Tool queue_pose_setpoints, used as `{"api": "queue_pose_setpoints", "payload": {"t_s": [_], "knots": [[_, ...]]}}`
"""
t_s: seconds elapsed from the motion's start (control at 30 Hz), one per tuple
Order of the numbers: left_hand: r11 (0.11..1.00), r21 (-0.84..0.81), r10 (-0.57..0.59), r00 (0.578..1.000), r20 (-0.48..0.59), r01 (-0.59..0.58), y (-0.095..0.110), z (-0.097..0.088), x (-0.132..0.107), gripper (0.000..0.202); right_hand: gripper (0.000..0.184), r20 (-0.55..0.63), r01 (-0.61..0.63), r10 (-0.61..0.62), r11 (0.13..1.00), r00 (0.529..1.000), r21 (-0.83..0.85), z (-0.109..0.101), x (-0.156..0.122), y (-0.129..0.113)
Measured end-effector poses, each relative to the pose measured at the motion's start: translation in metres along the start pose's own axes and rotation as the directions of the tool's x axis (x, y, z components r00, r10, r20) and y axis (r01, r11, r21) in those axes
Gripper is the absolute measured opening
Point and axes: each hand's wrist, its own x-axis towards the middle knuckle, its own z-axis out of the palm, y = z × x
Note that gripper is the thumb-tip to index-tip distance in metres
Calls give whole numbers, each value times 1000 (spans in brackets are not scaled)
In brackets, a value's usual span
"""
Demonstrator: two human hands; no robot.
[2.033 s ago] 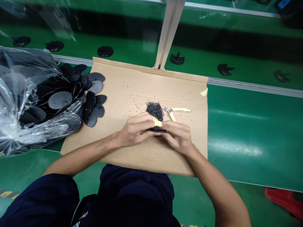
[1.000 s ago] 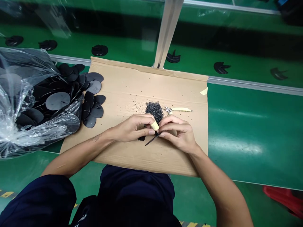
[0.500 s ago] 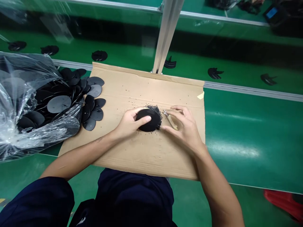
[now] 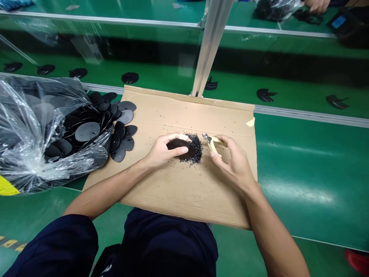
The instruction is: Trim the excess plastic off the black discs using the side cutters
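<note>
My left hand [image 4: 161, 151] grips a black oval plastic disc [image 4: 180, 147] by its edge, holding it flat above a small heap of black trimmings [image 4: 195, 151] on a cardboard sheet [image 4: 184, 184]. A taped fingertip shows on that hand. My right hand [image 4: 232, 163] is closed around small cutting pliers with pale handles [image 4: 211, 141], their jaws pointing toward the disc and a short gap away from it.
A clear plastic bag [image 4: 34, 130] full of black discs lies at the left, with loose discs [image 4: 122, 132] spilling onto the cardboard. Behind runs a green conveyor [image 4: 288, 80] carrying black parts, crossed by a metal post [image 4: 210, 46]. Another person's hand [image 4: 317, 4] shows far right.
Earlier both hands worked one disc together. The right hand let go, reached to the pliers lying by the heap and picked them up, while the left hand turned the disc flat.
</note>
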Motion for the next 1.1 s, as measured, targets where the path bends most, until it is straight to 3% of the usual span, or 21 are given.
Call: {"api": "queue_pose_setpoints", "payload": {"t_s": [0.13,0.33,0.9,1.1], "knots": [[998,11,57,997,46,-57,-1,0,-2,37,38,-6,108,-109,984,994,143,4,-1,-12],[998,-1,64,995,79,-64,-1,0,-5,38,32,-28,180,-178,974,984,137,6,-2,-16],[995,8,94,988,119,-96,0,1,-7,38,37,-46,308,-310,950,950,-50,7,-5,-9],[992,24,117,987,112,-120,-1,4,-8,36,33,-23,292,-295,952,955,-97,4,-7,-10]]}}
